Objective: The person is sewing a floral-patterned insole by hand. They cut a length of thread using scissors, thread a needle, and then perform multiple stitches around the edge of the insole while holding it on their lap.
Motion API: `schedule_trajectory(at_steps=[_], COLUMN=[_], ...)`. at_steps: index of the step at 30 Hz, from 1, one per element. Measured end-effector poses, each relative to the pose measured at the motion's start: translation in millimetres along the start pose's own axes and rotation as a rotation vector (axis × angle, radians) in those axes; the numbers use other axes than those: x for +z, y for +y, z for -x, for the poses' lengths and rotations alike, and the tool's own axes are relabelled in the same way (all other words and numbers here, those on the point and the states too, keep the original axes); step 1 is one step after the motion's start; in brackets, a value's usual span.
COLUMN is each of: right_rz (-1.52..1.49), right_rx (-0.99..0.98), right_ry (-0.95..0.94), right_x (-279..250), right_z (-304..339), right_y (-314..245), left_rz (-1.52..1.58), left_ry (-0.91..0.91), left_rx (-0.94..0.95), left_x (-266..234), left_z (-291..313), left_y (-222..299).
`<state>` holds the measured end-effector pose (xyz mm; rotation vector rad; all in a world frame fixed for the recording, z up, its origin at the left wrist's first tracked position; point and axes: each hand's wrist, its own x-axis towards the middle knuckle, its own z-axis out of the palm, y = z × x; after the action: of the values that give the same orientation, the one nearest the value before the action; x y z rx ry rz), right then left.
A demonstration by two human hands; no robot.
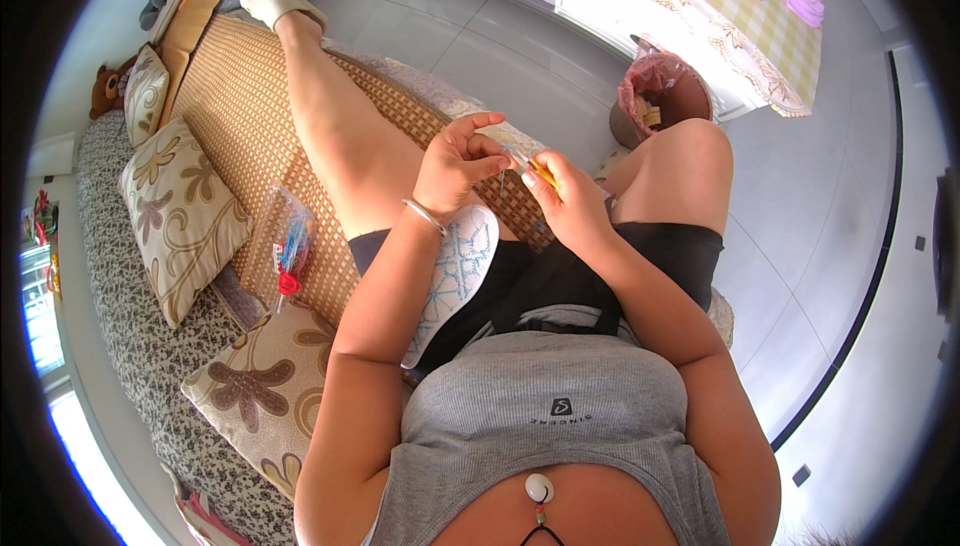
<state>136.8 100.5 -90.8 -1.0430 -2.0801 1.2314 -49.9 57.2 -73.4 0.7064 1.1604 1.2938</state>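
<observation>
My left hand (455, 168) is raised over my lap, thumb and forefinger pinched on a fine blue thread (503, 180) whose end hangs below them. Close against those fingertips, my right hand (568, 204) grips a slim yellow-handled tool (543, 172). Its thin tip points toward the left fingers, too small to tell its exact kind. A white insole (455, 268) with a blue stitched or drawn pattern lies on my thigh, partly behind my left forearm.
On the woven mat (235, 76) to the left lies a clear plastic bag (290, 241) with blue and red items. Patterned cushions (185, 211) line that side. A lined waste bin (665, 96) stands ahead right, beside a table with a checked cloth (770, 36).
</observation>
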Motion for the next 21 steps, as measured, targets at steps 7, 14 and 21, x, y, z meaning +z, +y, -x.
schedule_trajectory(at_steps=[7, 14, 21], right_rz=[-0.014, -0.135, -0.138], right_rx=[0.010, 0.075, 0.076], right_ry=[-0.009, -0.021, -0.036], right_x=[2.1, 2.6, 1.1], right_z=[0.2, -0.8, -1.2], right_y=[1.0, 4.5, 0.8], left_rz=[-0.005, -0.030, -0.052], left_ry=[0.003, 0.008, -0.019], left_rx=[0.003, 0.013, 0.019], left_x=[0.3, 2.2, 0.8], left_z=[0.2, 0.9, -0.1], left_y=[-0.2, 2.3, -2.7])
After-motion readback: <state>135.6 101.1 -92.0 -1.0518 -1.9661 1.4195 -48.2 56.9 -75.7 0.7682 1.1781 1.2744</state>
